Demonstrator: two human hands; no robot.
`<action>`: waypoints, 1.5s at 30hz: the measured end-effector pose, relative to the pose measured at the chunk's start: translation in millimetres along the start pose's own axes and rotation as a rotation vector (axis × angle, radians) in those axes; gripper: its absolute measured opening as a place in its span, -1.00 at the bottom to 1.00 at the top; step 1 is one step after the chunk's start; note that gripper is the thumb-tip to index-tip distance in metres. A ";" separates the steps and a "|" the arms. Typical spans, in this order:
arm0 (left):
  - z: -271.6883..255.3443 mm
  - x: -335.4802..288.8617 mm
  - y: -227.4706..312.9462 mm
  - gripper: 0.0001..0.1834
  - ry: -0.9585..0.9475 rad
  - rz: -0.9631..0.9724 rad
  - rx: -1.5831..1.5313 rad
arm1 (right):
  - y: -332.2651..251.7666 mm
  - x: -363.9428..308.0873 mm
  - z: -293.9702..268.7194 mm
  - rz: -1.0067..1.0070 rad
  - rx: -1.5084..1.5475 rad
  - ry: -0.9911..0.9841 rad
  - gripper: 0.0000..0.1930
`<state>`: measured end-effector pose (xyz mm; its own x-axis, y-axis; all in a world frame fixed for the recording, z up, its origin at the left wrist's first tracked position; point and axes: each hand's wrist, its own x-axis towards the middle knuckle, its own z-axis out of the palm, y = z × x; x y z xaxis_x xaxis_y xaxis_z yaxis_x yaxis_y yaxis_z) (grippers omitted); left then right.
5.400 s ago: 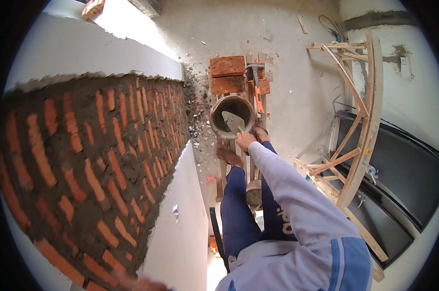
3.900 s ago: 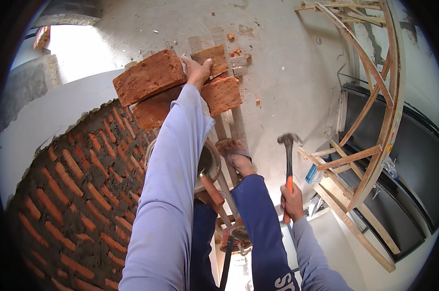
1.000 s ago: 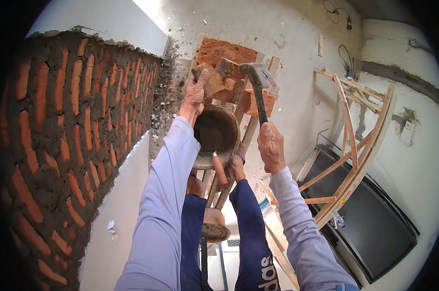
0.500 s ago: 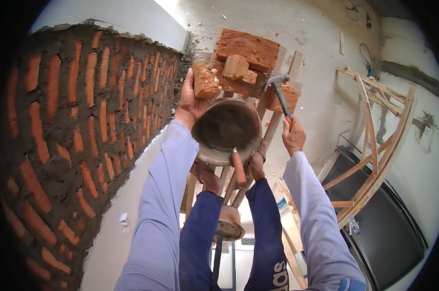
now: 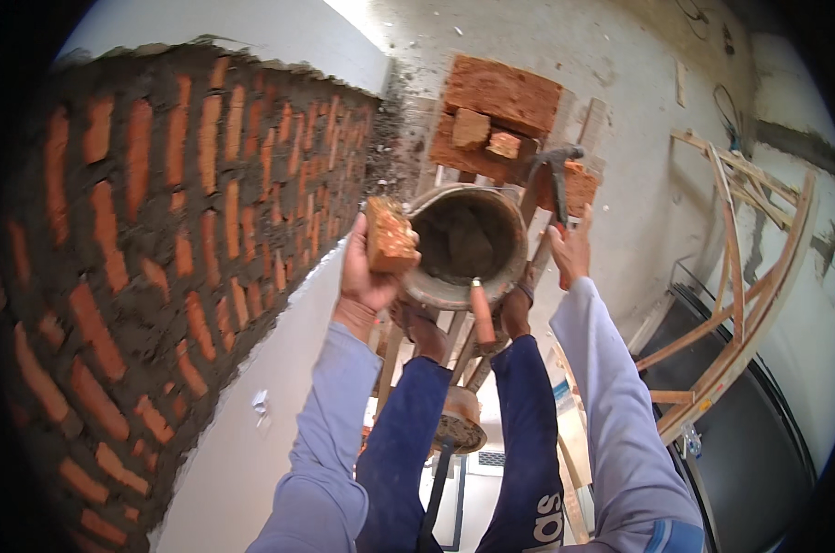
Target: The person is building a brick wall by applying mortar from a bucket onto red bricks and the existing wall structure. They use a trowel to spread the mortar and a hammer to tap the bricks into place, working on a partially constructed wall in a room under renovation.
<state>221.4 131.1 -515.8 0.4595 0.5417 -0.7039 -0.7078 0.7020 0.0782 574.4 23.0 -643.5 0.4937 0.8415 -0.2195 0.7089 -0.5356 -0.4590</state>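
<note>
My left hand (image 5: 355, 276) grips a broken piece of brick (image 5: 391, 238), rough face up, just left of the mortar bucket. In my right hand (image 5: 572, 253) is a claw hammer (image 5: 556, 180), its head pointing away from me over a brick on the right. Between my hands stands the round bucket (image 5: 517, 267) with grey mortar inside. A trowel (image 5: 482, 313) rests in it, its orange-brown handle sticking out over the near rim. Bigger bricks (image 5: 502, 90) lie beyond the bucket, with two smaller brick pieces (image 5: 471, 129) on them.
A brick-and-mortar wall (image 5: 168, 249) fills the left side. My feet and the bucket are on wooden planks (image 5: 594, 124) above the floor. A second bucket (image 5: 461, 422) sits lower down, between my legs. To the right are a curved wooden frame (image 5: 768, 304) and a dark panel (image 5: 749, 415).
My left hand has lowered toward me with the brick piece, turning its rough face up. The hammer's head has tilted more upright in my right hand. The whole view has shifted right.
</note>
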 end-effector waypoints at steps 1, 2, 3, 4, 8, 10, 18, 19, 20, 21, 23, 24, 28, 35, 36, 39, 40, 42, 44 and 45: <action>22.9 -11.7 -12.0 -0.45 0.165 0.041 0.043 | 5.7 -8.2 -4.3 0.008 0.013 -0.004 -0.46; -43.9 -13.3 -18.2 -0.47 -0.043 0.169 0.101 | -7.0 -21.2 -6.9 0.045 0.143 -0.154 -0.48; -40.0 -14.1 -29.9 -0.45 0.125 0.231 0.157 | -12.5 -40.2 -16.2 0.142 0.288 -0.312 -0.50; -32.6 -20.8 -40.0 -0.42 0.322 0.291 0.247 | -27.5 -61.5 -22.1 0.233 0.423 -0.456 -0.51; -67.3 -72.0 -69.9 -0.47 0.547 0.197 0.131 | -65.1 -147.5 -6.8 0.220 0.302 -0.739 -0.55; -41.0 -103.5 -68.4 -0.49 0.536 0.187 0.124 | -65.3 -159.6 20.4 0.222 0.221 -0.693 -0.52; 84.4 -189.5 -10.2 -0.46 0.619 0.093 0.248 | -76.7 -151.6 -22.3 0.413 0.685 -0.998 -0.57; 96.4 -197.0 -7.8 -0.42 0.716 0.135 0.392 | -104.2 -152.3 -73.8 0.210 0.617 -0.965 -0.66; 89.3 -206.0 -11.9 -0.39 0.733 0.160 0.434 | -123.6 -158.4 -125.1 0.252 0.904 -1.061 -0.76; 73.0 -213.2 -9.6 -0.35 0.687 0.212 0.422 | -164.6 -158.8 -196.3 0.140 0.891 -1.012 -0.80; 76.1 -206.2 -4.3 -0.28 0.554 0.230 0.383 | -219.1 -153.0 -319.4 0.257 0.696 -1.106 -0.63; 135.9 -213.3 6.0 -0.29 0.542 0.211 0.438 | -240.4 -164.5 -363.9 0.169 0.633 -0.900 -0.67; 273.1 -260.6 13.2 -0.39 0.434 0.216 0.485 | -280.4 -177.6 -444.6 -0.235 0.379 -0.678 -0.68; 346.6 -284.6 6.2 -0.49 0.181 0.214 0.311 | -362.8 -187.1 -540.0 -0.494 0.422 -0.320 -0.71; 361.2 -291.0 4.3 -0.49 0.203 0.212 0.269 | -375.0 -188.1 -555.5 -0.500 0.401 -0.274 -0.71; 391.2 -314.2 4.4 -0.47 0.194 0.188 0.187 | -399.1 -186.4 -581.1 -0.524 0.410 -0.257 -0.70; 398.8 -321.3 5.1 -0.46 0.172 0.179 0.168 | -403.0 -186.7 -586.1 -0.545 0.414 -0.242 -0.70; 409.4 -338.5 4.3 -0.44 -0.024 0.159 0.048 | -399.0 -188.2 -582.9 -0.541 0.446 -0.204 -0.71; 412.7 -354.7 6.6 -0.44 -0.149 0.128 0.025 | -400.3 -196.8 -581.6 -0.554 0.454 -0.111 -0.71; 415.1 -362.9 9.7 -0.44 -0.188 0.113 0.063 | -403.8 -200.0 -583.4 -0.559 0.421 -0.110 -0.71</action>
<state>270.5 133.2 33.5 0.4758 0.6909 -0.5443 -0.7282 0.6565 0.1968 483.4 29.5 87.9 0.0432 0.9966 0.0704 0.5749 0.0329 -0.8175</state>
